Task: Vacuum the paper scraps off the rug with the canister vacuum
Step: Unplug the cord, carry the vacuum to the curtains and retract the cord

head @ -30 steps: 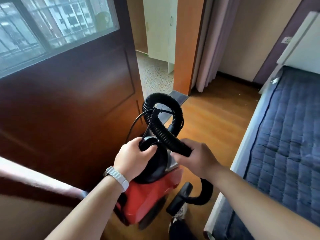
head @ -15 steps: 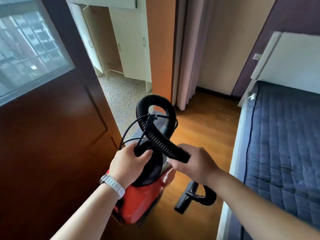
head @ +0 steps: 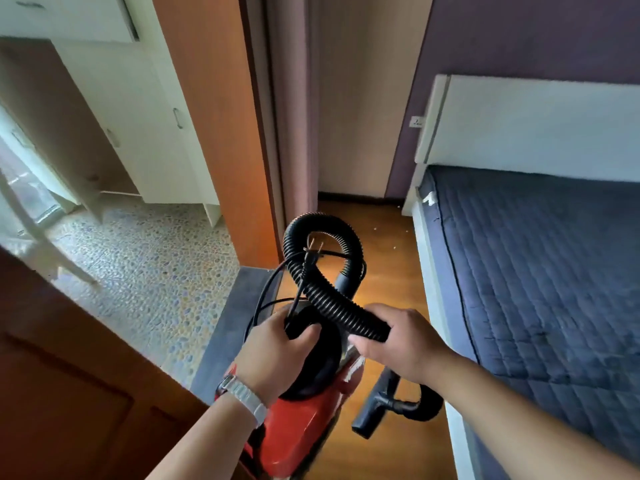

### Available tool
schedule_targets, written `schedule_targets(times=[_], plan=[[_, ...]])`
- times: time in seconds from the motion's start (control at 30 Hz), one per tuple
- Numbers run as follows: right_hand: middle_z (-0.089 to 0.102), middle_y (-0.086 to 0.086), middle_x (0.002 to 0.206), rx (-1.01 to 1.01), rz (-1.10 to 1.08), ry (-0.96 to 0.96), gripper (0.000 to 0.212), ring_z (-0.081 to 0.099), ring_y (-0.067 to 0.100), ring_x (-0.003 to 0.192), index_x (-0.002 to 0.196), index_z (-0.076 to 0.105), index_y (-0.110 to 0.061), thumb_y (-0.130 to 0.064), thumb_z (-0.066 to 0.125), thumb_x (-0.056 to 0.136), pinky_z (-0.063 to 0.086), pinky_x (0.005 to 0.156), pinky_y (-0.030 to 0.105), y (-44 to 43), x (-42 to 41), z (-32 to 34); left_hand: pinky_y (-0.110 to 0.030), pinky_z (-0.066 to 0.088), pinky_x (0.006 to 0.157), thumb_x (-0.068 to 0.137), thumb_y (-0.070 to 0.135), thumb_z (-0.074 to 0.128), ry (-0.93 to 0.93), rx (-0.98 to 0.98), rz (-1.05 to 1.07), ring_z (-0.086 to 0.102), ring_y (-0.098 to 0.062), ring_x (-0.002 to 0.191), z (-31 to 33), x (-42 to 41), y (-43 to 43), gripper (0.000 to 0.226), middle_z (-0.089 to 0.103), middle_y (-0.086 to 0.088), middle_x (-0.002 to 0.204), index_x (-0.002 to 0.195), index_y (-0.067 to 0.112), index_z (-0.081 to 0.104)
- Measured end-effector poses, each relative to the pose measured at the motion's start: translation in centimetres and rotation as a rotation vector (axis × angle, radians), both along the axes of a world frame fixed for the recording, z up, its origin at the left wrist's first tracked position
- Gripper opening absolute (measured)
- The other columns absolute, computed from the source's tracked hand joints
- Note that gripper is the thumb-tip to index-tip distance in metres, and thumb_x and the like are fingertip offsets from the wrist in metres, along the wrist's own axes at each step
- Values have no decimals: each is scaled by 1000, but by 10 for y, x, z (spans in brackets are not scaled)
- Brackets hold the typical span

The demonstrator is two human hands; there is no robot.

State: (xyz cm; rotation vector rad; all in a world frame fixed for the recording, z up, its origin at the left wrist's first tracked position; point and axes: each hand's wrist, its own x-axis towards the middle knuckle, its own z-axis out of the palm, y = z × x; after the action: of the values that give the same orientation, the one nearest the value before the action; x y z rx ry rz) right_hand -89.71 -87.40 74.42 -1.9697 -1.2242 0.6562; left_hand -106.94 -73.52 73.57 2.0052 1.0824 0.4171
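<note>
floor: wood boards [head: 388, 265], a few white specks [head: 375, 229] near the far wall
doorway: grey threshold [head: 235, 306], pebble-pattern floor [head: 145, 258] beyond it
sides: dark door [head: 69, 393] on the left, blue mattress [head: 540, 271] on the right
canister vacuum [head: 304, 420]: between door and mattress
left hand [head: 273, 351]: curled round the vacuum's black top
right hand [head: 401, 344]: wrapped round the looped hose [head: 332, 303]

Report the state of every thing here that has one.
canister vacuum, held up, tilted.
hose, looped.
power cord, unplugged.
floor nozzle, dangling.
left grip, holds the vacuum's black top.
right grip, holds the hose.
door, open.
</note>
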Motion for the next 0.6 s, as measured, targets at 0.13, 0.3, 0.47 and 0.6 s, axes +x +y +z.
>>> schedule_targets(times=[0.13, 0.3, 0.47, 0.6], plan=[[57, -13, 63, -11, -130, 18, 12, 50, 5, 58, 83, 61, -42, -46, 72, 80, 39, 57, 26, 40, 29, -1, -25, 52, 61, 82, 47, 66, 37, 47, -120, 65, -5, 71, 5, 44, 65, 12, 68, 16, 75, 80, 39, 58], [59, -6, 65, 14, -228, 60, 17, 50, 8, 58, 85, 63, -30, -44, 72, 82, 40, 56, 27, 71, 66, -5, -24, 54, 62, 81, 50, 64, 59, 78, -211, 66, -5, 75, 9, 98, 115, 19, 68, 17, 80, 97, 41, 64], [59, -7, 64, 30, -283, 77, 16, 51, 7, 57, 85, 64, -32, -45, 72, 80, 41, 56, 27, 102, 128, -25, -29, 56, 62, 78, 54, 61, 107, 85, -269, 65, -6, 70, -1, 170, 153, 19, 68, 14, 75, 89, 39, 63], [62, -3, 66, 55, -308, 76, 19, 57, 14, 61, 85, 62, -38, -53, 66, 73, 48, 58, 33, 135, 192, -43, -31, 55, 65, 72, 61, 55, 108, 106, -232, 67, -11, 74, -10, 236, 174, 32, 69, 12, 74, 90, 37, 67]])
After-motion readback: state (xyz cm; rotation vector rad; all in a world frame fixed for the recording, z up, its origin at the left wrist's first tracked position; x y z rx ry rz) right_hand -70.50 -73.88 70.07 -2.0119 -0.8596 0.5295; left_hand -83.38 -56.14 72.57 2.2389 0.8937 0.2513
